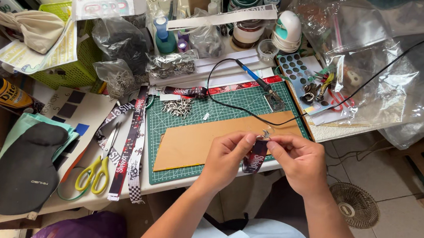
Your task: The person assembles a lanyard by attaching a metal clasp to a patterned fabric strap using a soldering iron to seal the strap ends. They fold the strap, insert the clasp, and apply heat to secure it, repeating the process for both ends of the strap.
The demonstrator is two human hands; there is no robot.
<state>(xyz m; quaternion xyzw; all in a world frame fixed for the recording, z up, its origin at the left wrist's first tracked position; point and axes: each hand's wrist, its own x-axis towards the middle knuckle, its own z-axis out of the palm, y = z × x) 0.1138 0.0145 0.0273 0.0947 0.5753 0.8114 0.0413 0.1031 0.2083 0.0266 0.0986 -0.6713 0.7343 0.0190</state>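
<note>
The head camera looks down on a crowded craft table. Both hands are raised in front of its near edge, close together. The left hand [226, 158] pinches a short printed strap piece [255, 157], dark with red and white markings, between thumb and forefinger; the strap hangs down between the two hands, its lower end free. The right hand [299, 158] has its thumb and forefinger closed on the top of the same strap, where a small metal clasp [265, 134] sticks up just above the fingertips. So the fingers of both hands are clamped on the strap's upper end, one from each side, with the clasp between and above them.

Behind the hands lies a brown cardboard sheet [210, 139] on a green cutting mat [187, 117]. A pile of small metal clasps [177, 107] rests on the mat's far left part. A soldering iron [257, 82] with a blue handle lies at the mat's far right corner, its black cord looping across the mat. To the left of the mat, long printed straps [129, 143] lie beside yellow-handled scissors [98, 168]. A small round fan [355, 205] stands on the floor to the right.
</note>
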